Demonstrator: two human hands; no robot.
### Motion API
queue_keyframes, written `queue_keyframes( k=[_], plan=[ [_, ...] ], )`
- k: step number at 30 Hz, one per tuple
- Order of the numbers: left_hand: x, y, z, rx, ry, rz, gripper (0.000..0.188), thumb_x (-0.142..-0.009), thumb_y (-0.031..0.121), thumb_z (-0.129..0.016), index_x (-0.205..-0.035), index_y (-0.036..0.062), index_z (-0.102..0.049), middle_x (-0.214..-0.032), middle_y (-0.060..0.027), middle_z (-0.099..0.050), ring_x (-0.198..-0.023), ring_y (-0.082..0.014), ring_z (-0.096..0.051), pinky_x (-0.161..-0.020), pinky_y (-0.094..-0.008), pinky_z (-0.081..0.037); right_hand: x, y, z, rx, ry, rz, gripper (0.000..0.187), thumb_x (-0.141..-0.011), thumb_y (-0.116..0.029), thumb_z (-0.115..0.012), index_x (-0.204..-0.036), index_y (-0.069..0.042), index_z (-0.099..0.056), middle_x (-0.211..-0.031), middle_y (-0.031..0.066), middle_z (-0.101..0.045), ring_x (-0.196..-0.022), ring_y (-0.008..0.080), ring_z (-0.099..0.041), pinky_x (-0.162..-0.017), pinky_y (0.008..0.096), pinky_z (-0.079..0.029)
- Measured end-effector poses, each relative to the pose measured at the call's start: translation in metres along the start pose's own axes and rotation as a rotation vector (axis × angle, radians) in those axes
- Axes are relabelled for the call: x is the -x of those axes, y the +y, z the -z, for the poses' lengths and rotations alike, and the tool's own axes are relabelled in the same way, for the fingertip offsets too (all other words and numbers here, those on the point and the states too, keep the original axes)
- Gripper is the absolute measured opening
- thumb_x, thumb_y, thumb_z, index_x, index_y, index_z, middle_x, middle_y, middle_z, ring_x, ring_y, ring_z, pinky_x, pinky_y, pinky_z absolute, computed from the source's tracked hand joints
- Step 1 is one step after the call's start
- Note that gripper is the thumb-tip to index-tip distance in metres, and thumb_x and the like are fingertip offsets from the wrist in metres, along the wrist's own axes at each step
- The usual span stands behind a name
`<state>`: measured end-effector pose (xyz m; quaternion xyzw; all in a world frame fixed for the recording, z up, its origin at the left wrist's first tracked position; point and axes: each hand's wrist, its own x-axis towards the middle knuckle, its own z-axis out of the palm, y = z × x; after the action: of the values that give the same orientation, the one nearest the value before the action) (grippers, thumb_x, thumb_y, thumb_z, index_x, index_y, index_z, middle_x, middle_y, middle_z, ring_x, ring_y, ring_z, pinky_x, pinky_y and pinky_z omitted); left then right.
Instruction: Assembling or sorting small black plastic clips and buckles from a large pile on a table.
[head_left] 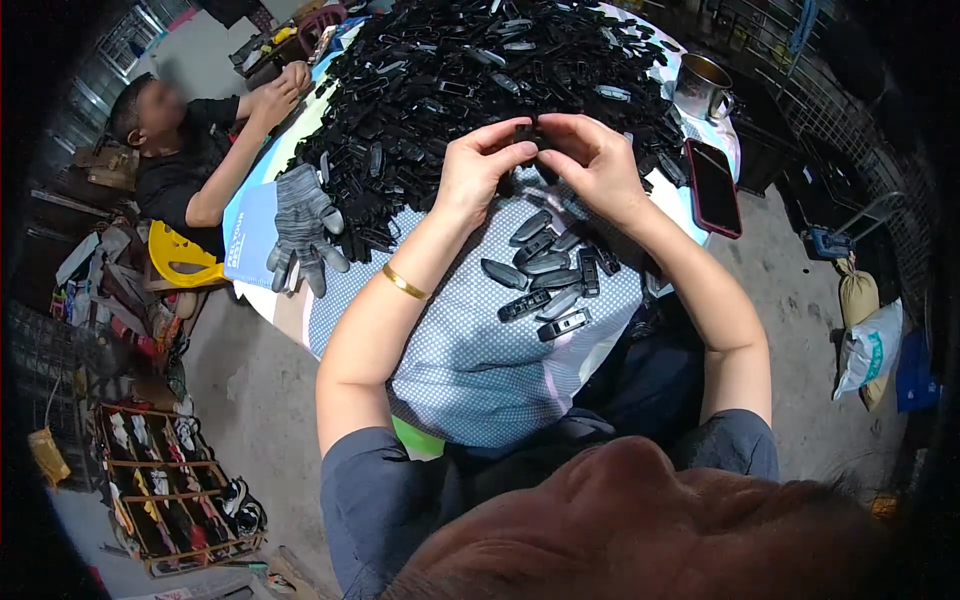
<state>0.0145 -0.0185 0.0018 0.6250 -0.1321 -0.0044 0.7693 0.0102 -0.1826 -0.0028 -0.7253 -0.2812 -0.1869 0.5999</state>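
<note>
Both hands are raised together at the near edge of a big heap of small black plastic parts (440,90). My left hand (478,168) pinches a small black plastic part (524,132) between thumb and fingertips. From the other side, my right hand (602,172) closes its thumb and fingers on the same part; fingers hide most of it. Below my hands, several black, oblong plastic casings (548,264) lie loosely on a dotted grey cloth (450,345), some with rectangular slots. A gold bangle (404,282) circles my left wrist.
A grey work glove (305,225) lies left of my left forearm on a blue printed sheet (250,232). At right are a red-edged phone (712,188) and a metal mug (703,86). Another person (185,150) sits at the left edge; a shoe rack (175,490) stands lower left.
</note>
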Motion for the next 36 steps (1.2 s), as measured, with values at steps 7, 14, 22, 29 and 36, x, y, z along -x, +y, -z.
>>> queue_keyframes(
  k=[7,14,22,29,36],
  plan=[
    [0.007,0.002,-0.01,-0.058,0.062,-0.071,0.033,-0.076,0.003,-0.067,-0.108,-0.0023,-0.06,-0.099,-0.0084,-0.063,-0.085,-0.0111,-0.059,-0.076,-0.0225,-0.047,-0.002,0.0,0.003,0.447,-0.013,0.326,0.027,-0.074,-0.001,-0.066,-0.1,0.001,-0.06,-0.097,0.0098,-0.06,-0.085,0.0168,-0.061,-0.072,0.0269,-0.051],
    [0.001,0.003,-0.006,0.164,-0.047,-0.052,0.031,-0.089,0.012,-0.052,-0.116,-0.0022,-0.053,-0.105,-0.011,-0.061,-0.093,-0.0145,-0.058,-0.083,-0.0253,-0.046,-0.01,0.0,0.009,0.313,-0.104,-0.071,0.037,-0.074,-0.019,-0.072,-0.101,0.002,-0.059,-0.086,0.0078,-0.062,-0.077,0.0135,-0.06,-0.068,0.0253,-0.05],
    [0.004,0.011,0.0,-0.01,-0.209,-0.134,0.028,-0.088,0.012,-0.053,-0.111,-0.0025,-0.056,-0.102,-0.0115,-0.062,-0.093,-0.0158,-0.058,-0.085,-0.0269,-0.045,0.0,-0.009,0.007,0.206,-0.209,-0.126,0.028,-0.079,-0.019,-0.067,-0.092,0.005,-0.063,-0.068,0.0017,-0.06,-0.062,0.0057,-0.05,-0.055,0.0218,-0.041],
    [-0.001,0.027,0.013,-0.299,-0.192,0.029,0.03,-0.086,0.013,-0.056,-0.111,-0.0023,-0.056,-0.093,-0.0063,-0.064,-0.084,-0.0112,-0.059,-0.077,-0.0226,-0.046,-0.018,0.003,0.021,0.277,-0.537,-0.068,0.035,-0.076,-0.017,-0.068,-0.106,0.001,-0.06,-0.086,0.0101,-0.065,-0.078,0.0132,-0.061,-0.069,0.0276,-0.049],
    [0.031,0.019,0.027,-1.027,-0.664,-0.139,0.022,-0.077,0.021,-0.064,-0.088,0.0015,-0.065,-0.078,-0.0143,-0.061,-0.07,-0.0247,-0.06,-0.067,-0.0326,-0.047,-0.036,0.026,0.023,0.684,-0.392,0.093,0.023,-0.075,-0.014,-0.063,-0.095,-0.004,-0.064,-0.089,0.0141,-0.064,-0.08,0.0284,-0.062,-0.071,0.0355,-0.05]
  ],
)
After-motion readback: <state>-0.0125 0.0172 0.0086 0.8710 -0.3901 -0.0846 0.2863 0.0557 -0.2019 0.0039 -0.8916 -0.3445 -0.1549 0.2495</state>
